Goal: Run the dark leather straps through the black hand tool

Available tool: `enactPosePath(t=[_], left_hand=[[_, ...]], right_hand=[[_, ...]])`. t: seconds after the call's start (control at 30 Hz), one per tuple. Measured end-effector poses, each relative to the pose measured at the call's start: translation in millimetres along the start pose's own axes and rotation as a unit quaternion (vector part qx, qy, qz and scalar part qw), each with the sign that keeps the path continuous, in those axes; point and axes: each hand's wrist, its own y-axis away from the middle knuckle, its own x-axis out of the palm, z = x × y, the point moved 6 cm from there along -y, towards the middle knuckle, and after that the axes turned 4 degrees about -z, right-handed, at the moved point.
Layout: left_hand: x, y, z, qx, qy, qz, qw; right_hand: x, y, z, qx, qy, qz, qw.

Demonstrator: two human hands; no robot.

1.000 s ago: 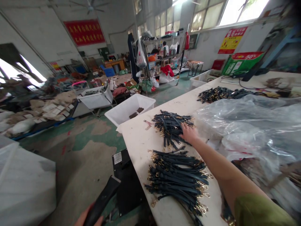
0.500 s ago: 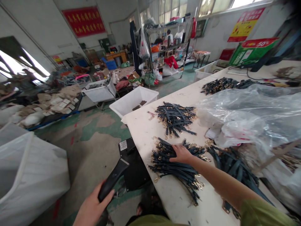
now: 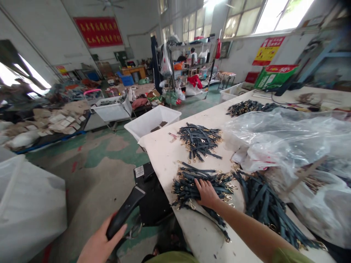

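My left hand is closed around a black clipper-like tool with a flat silver tip, held over the floor beside the table. On the near pile of dark blue straps with gold snap hooks, my right hand lies with its fingers spread, touching the top straps. Just behind it is another heap of the same straps. Longer dark straps spread to the right of my right hand.
The white table carries a clear plastic sheet and a farther strap pile. Beyond its corner stands a white bin; a black boxy object sits below the edge. A large white bin is at left.
My right hand has shifted toward the near side of the strap pile, and its straps lie differently. My left hand still holds the black tool. The camera view has tilted up slightly.
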Motion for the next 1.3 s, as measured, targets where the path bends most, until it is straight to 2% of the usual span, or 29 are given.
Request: enactPosePath(t=[0.17,0.27,0.5,0.7,0.83,1.07,1.17,1.3], left_hand=[[-4.9,6,4,0.014,0.022,-0.010,1.000],[-6.4,10,10,-0.002,0.023,-0.013,1.000],[-6.7,19,14,-0.004,0.034,-0.025,0.999],[-9.2,25,9,0.011,0.031,-0.024,0.999],[-6.1,29,1,0.026,0.008,-0.010,1.000],[12.7,41,-30,0.070,-0.009,0.050,0.996],[17.4,46,-35,0.070,-0.015,0.062,0.996],[19.9,48,-30,0.054,-0.011,0.060,0.997]], right_hand=[[6,-21,-15,0.042,-0.035,0.045,0.997],[7,-30,-23,0.061,-0.046,0.054,0.996],[9,-57,-39,0.132,-0.027,0.102,0.986],[1,-74,-37,0.102,0.023,0.131,0.986],[2,-73,-41,0.081,0.032,0.113,0.990],[16,-63,-53,0.106,-0.037,0.104,0.988],[17,-47,-44,0.094,-0.036,0.087,0.991],[14,-16,-27,0.069,-0.030,0.031,0.997]])
